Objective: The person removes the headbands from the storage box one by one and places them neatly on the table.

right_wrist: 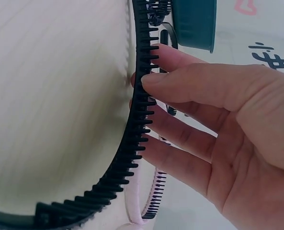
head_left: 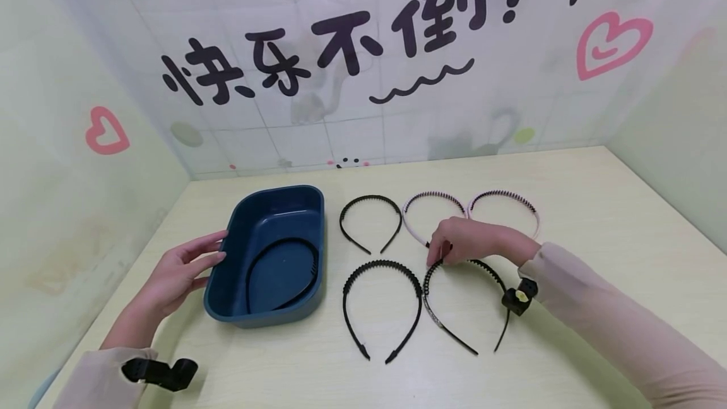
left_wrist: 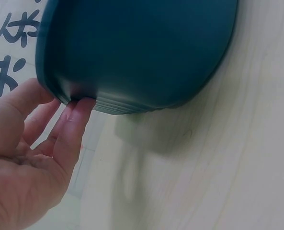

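Note:
My right hand (head_left: 462, 242) pinches the top of a black toothed headband (head_left: 493, 272) with a glittery side. In the right wrist view, the thumb lies on its comb teeth and fingertips show behind the band. My left hand (head_left: 178, 270) rests its fairly straight fingers against the outer left side of a dark blue plastic basin (head_left: 267, 319); the left wrist view shows the fingertips at the wall below the rim. Inside the basin lies a thin black headband (head_left: 282, 240). Another black toothed headband (head_left: 382, 264) is just left of the pinched one.
Along the back lie a smaller black headband (head_left: 371, 197) and two pink headbands with dark teeth, the middle one (head_left: 417, 232) and the right one (head_left: 536, 223), both partly behind my right hand. The pale wooden table (head_left: 625, 257) meets a printed wall covering (head_left: 341, 112).

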Demonstrator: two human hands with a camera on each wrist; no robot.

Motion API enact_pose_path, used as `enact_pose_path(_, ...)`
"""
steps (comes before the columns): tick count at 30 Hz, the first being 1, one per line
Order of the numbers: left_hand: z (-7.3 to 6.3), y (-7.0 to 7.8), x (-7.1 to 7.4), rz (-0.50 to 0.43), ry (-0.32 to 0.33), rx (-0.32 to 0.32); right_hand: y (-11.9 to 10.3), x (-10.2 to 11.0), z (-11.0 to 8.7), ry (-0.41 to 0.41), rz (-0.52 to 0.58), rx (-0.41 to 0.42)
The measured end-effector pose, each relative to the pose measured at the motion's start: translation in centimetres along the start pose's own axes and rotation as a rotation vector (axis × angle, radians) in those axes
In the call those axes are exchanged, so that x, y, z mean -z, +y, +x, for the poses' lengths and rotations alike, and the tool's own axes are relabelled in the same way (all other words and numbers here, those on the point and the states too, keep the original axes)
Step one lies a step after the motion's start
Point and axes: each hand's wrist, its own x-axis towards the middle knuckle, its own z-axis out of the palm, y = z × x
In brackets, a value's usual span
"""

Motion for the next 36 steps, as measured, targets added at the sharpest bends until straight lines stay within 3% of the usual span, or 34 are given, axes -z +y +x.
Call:
enact_pose_path(24,0.0,-0.3,-0.1,0.029,0.011,-0.004,0.2,-0.6,0.0,0.038,-0.015,0.032)
enact_pose_path(36,-0.1,-0.3,-0.2,0.018,0.012,0.004,-2.0,1.0,1.7,0.027,-0.049,0.025)
